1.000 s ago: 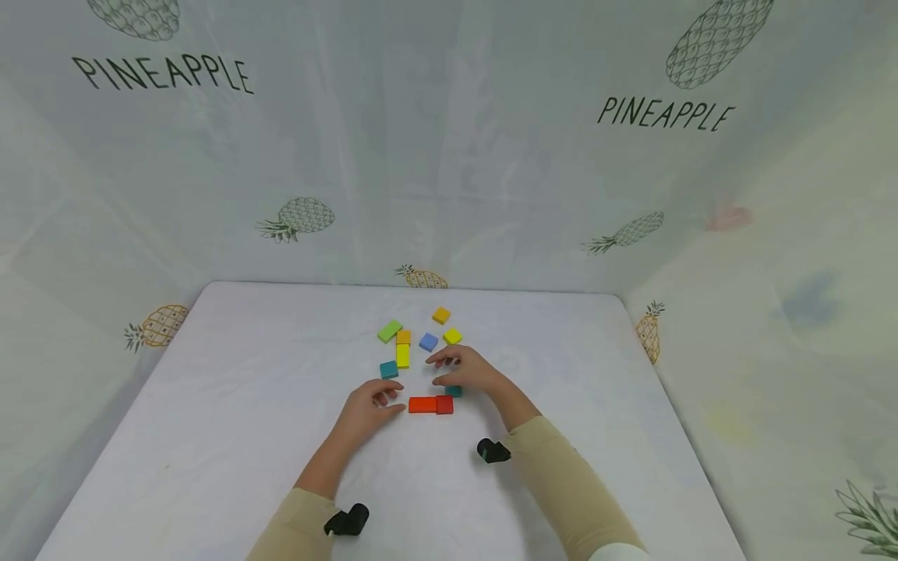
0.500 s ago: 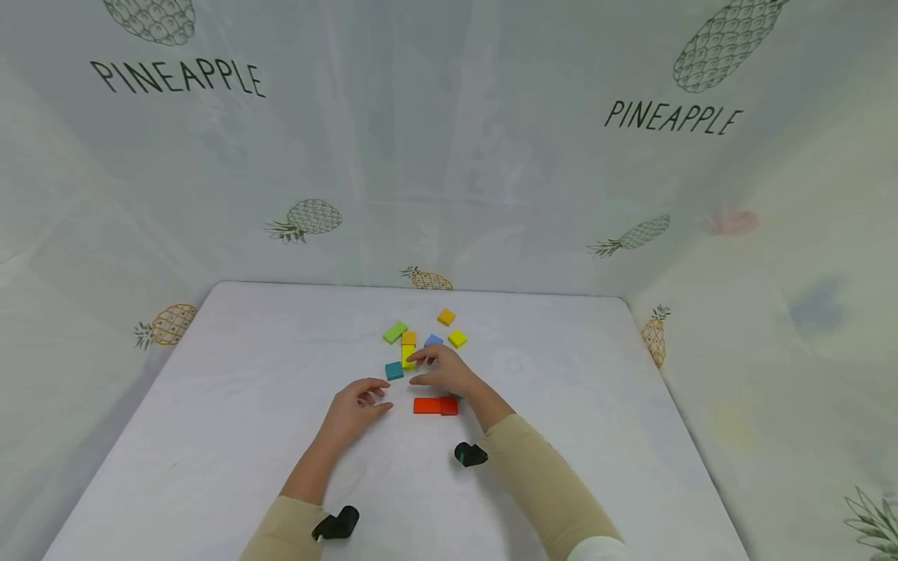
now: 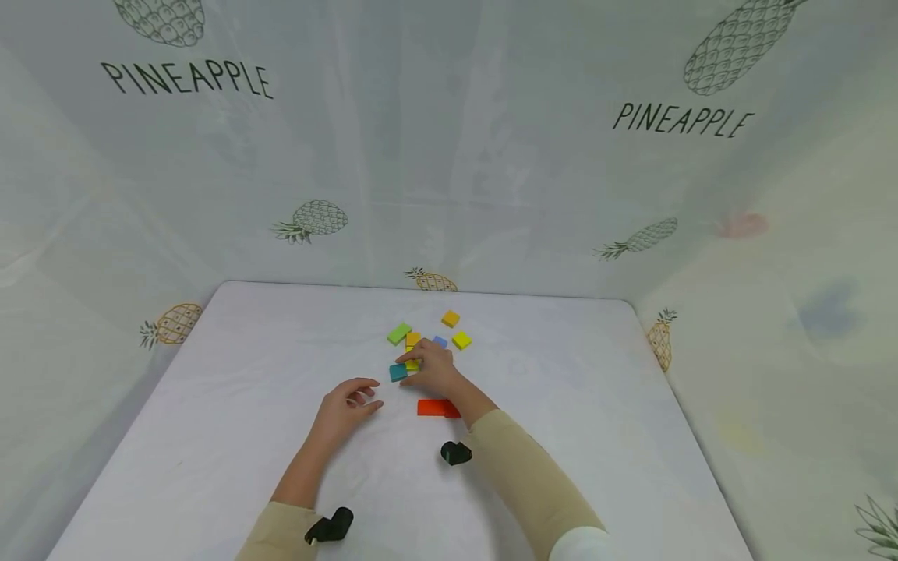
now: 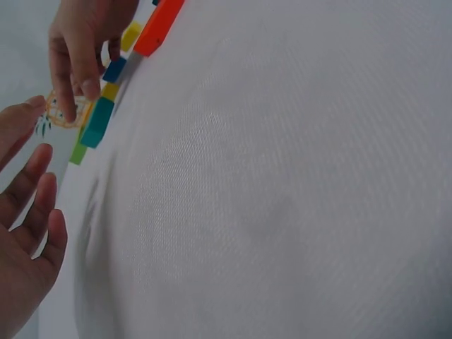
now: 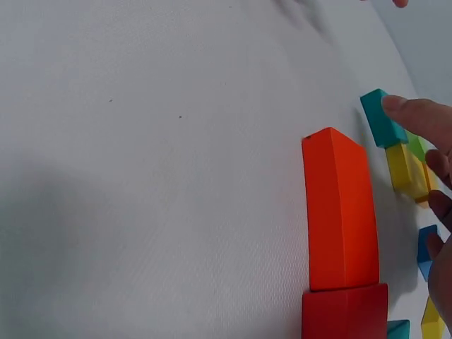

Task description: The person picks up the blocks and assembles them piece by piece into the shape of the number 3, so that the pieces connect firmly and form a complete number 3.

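My right hand reaches over a teal block, thumb and forefinger spread on either side of it. In the right wrist view a fingertip overlaps the teal block's top. A yellow block lies against that block, partly under my hand in the head view. My left hand hovers to the left, fingers loosely bent and holding nothing. Nearer to me, an orange-red block lies end to end with a dark red block. A second teal block shows beside the dark red one.
Behind my right hand are a green block, an orange block, a blue block, another yellow block and another orange block. The white table meets a pineapple-print curtain at the back.
My right hand has moved left, from beside the second teal block to the one by the yellow block. My left hand has drawn back left, away from the orange-red block.
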The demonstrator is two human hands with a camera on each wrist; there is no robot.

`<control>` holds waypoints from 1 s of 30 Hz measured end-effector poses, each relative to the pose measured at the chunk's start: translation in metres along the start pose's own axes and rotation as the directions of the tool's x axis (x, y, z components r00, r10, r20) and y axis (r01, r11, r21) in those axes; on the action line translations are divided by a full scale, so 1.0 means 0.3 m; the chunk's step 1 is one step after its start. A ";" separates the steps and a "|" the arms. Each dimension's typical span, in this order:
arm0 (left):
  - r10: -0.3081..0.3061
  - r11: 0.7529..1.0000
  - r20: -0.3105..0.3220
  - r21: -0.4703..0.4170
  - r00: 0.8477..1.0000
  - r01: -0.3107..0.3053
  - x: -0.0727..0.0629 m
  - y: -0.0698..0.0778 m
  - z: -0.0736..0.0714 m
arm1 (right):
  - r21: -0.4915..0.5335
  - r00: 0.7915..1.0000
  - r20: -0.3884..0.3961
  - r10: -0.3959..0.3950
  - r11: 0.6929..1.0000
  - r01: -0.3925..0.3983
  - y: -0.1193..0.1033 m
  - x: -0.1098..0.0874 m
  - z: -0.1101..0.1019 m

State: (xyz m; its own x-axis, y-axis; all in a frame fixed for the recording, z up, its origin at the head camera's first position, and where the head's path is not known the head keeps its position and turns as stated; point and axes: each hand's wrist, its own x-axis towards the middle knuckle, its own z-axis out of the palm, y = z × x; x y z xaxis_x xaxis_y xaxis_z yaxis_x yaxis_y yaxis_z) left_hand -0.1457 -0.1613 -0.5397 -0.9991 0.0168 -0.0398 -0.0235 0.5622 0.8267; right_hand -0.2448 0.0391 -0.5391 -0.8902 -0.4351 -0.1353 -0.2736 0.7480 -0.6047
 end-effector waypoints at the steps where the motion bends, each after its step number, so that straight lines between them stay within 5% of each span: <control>1: 0.003 1.000 -0.005 -0.001 1.000 -0.003 0.000 -0.002 -0.002 | -0.011 1.000 0.009 -0.010 1.000 0.010 -0.006 0.000 0.001; 10: 0.028 0.999 -0.029 -0.025 0.999 -0.029 -0.001 -0.023 -0.008 | -0.140 0.994 0.103 -0.045 0.988 0.060 -0.026 0.012 0.000; 30: -0.004 0.999 -0.027 -0.039 1.000 0.003 -0.012 -0.029 -0.005 | -0.094 0.991 0.129 -0.019 0.995 0.032 -0.012 0.022 -0.006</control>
State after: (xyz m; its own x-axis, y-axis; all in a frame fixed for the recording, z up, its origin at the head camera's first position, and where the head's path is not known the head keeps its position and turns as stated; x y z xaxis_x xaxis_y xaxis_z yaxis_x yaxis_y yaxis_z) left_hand -0.1421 -0.1674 -0.5458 -0.9996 -0.0079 -0.0275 -0.0275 0.5296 0.8478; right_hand -0.2504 0.0345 -0.5364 -0.8304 -0.5104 -0.2235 -0.3348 0.7777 -0.5320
